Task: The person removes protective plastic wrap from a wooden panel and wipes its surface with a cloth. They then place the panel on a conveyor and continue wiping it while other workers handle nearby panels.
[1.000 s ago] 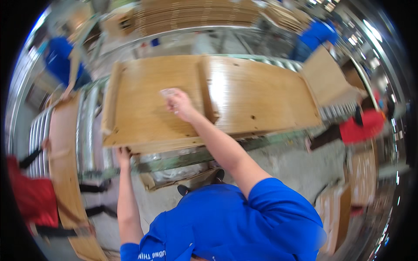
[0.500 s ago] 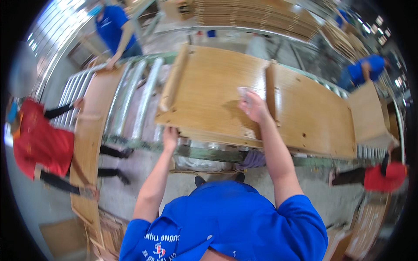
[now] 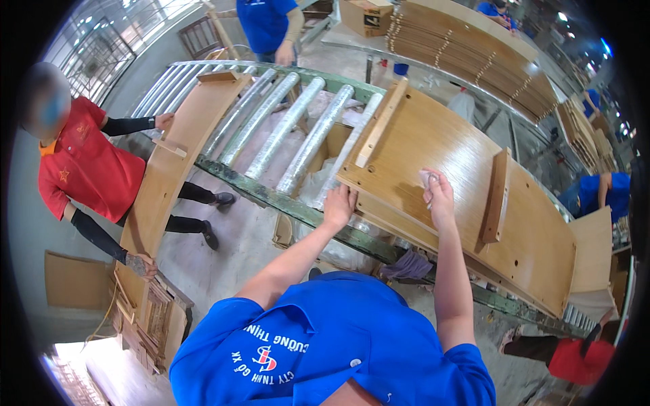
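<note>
A long varnished wooden panel lies on the roller conveyor in front of me, with a light wooden strip near its left end and a darker crosspiece further right. My left hand grips the panel's near left corner, fingers curled at the edge. Above the panel's face, my right hand pinches a small pale wad, cloth or paper, which seems to touch the surface left of the crosspiece. Small dark holes dot the panel.
Rollers run leftward along a green frame. At left, a person in red holds another long board. A person in blue stands beyond the conveyor. Stacked boards fill the back; a purple rag hangs from the frame.
My view has swung left, so the panel appears further right. My right hand with the pale wad has shifted away from the crosspiece. The person in blue no longer touches the left board.
</note>
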`<move>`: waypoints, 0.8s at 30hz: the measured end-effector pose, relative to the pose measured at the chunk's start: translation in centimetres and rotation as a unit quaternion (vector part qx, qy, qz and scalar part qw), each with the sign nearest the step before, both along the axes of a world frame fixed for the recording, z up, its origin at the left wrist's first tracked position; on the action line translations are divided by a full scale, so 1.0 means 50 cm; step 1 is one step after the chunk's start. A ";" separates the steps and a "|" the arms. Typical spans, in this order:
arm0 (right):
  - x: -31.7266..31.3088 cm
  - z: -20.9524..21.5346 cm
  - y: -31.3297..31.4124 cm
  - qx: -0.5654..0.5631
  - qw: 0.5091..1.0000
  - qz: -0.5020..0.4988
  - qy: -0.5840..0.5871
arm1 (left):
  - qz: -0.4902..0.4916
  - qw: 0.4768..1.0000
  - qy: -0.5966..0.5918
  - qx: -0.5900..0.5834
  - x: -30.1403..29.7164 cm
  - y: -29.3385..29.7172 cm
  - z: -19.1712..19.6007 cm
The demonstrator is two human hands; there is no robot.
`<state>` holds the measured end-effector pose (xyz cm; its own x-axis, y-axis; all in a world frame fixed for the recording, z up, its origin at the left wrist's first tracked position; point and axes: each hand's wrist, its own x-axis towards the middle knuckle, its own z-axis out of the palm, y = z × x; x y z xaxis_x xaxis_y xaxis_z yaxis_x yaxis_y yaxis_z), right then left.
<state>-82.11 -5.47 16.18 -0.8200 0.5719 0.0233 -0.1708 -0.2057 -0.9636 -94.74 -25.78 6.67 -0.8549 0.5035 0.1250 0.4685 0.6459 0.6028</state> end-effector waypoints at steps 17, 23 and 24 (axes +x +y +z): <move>-0.131 0.031 -0.165 0.371 0.924 0.082 -0.033 | -0.124 0.987 -0.097 -0.015 0.150 -0.404 -0.162; -0.157 0.015 -0.180 0.448 0.892 0.057 -0.032 | -0.136 0.863 -0.374 -0.312 0.203 -0.562 -0.160; -0.165 0.020 -0.193 0.456 0.887 0.063 -0.031 | -0.125 0.851 -0.395 -0.323 0.215 -0.584 -0.166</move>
<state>-90.38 -15.10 17.19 -0.8922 0.2418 0.3815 -0.1428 0.6504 -0.7460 -84.00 -54.97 -1.64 -0.4006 0.4273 -0.8105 0.2530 0.9018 0.3504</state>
